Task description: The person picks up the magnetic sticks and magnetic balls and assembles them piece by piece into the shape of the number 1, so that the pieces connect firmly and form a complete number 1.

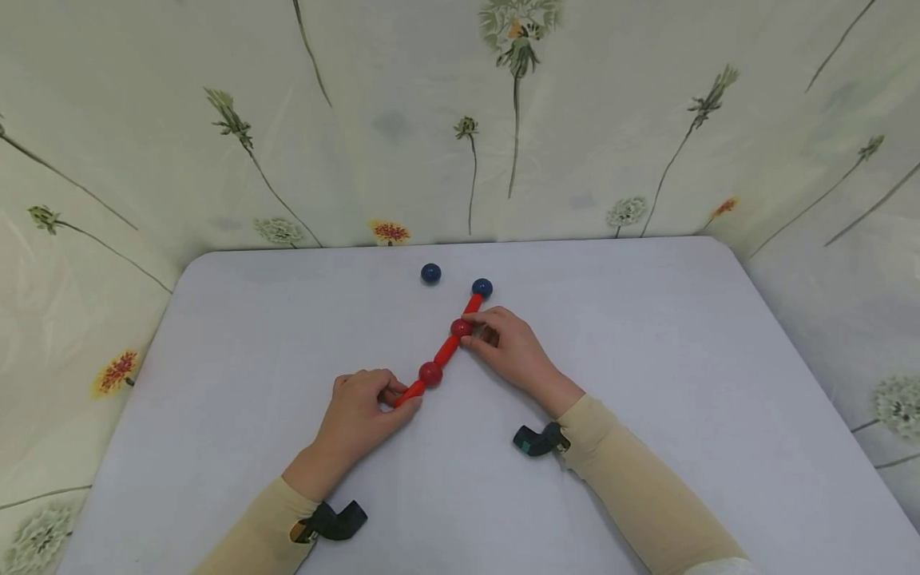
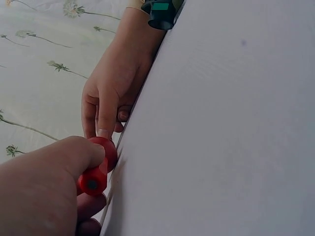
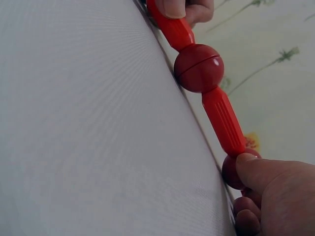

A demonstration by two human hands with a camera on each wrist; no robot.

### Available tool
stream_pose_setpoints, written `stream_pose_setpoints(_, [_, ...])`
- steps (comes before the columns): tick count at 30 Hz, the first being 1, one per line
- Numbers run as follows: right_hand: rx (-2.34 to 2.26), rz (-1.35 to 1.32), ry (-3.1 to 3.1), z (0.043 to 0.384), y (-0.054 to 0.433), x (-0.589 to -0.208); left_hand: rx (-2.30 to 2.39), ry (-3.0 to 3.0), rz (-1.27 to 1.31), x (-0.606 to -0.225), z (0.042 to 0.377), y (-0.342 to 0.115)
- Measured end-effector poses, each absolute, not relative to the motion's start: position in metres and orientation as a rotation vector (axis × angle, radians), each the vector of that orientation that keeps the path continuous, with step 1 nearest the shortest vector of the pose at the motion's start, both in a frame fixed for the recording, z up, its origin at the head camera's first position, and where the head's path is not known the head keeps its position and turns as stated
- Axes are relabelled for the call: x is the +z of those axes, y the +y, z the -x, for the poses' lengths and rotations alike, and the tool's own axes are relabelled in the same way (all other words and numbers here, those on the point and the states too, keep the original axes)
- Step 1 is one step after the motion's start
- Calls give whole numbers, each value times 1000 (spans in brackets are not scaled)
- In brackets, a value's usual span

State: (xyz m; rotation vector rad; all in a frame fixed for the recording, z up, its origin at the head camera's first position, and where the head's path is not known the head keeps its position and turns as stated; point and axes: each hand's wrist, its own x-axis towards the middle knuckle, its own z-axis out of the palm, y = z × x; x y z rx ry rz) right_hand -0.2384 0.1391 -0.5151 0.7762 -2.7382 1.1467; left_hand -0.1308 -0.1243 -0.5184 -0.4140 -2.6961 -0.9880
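Note:
A straight chain of red rods and balls slants across the table, its far end away from me and to the right. My left hand (image 1: 362, 411) pinches the near red rod (image 1: 410, 394), whose bare end has a grey dot in the left wrist view. Beyond it come a red ball (image 1: 430, 374) and the middle red rod (image 1: 446, 350). With thumb and fingertips, my right hand (image 1: 510, 347) grips the second red ball (image 3: 231, 173). Past that hand, another red rod (image 1: 472, 304) ends in a dark blue ball (image 1: 482, 288).
A loose dark blue ball (image 1: 431, 274) lies near the far edge, left of the chain's tip. The white table (image 1: 683, 359) meets a flower-patterned cloth (image 1: 431, 160) at the back and sides. A dark wrist camera (image 1: 539, 439) juts from each sleeve.

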Motion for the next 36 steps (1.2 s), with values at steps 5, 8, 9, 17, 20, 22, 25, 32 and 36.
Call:
stream_pose_setpoints(5, [1150,-783,-2728,238,139,-515,-982,-2696,417,-519,131,-124])
stream_pose_setpoints(8, [1150,-787,-2722,238,139,-515,-987,-2698,420,-519,131,-123])
stream_pose_setpoints(9, [1149,-788,-2722,238,140,-516,-992,-2697,421,-519,131,-123])
stream_pose_setpoints(17, [1160,-794,-2707,239,140,-517,-1003,-2690,435,-518,131,-123])
stream_pose_setpoints(20, [1160,-790,-2713,240,140,-517,-1003,-2692,435,-517,130,-123])
stream_pose_setpoints(22, [1160,-787,-2719,240,140,-516,-996,-2697,431,-517,130,-123])
stream_pose_setpoints(25, [1158,-778,-2731,240,139,-514,-983,-2707,421,-517,130,-122])
stream_pose_setpoints(32, [1160,-776,-2724,241,141,-514,-1068,-2750,390,-516,133,-125])
stream_pose_setpoints(36, [1172,-766,-2727,241,140,-517,-1235,-2846,278,-508,141,-136])
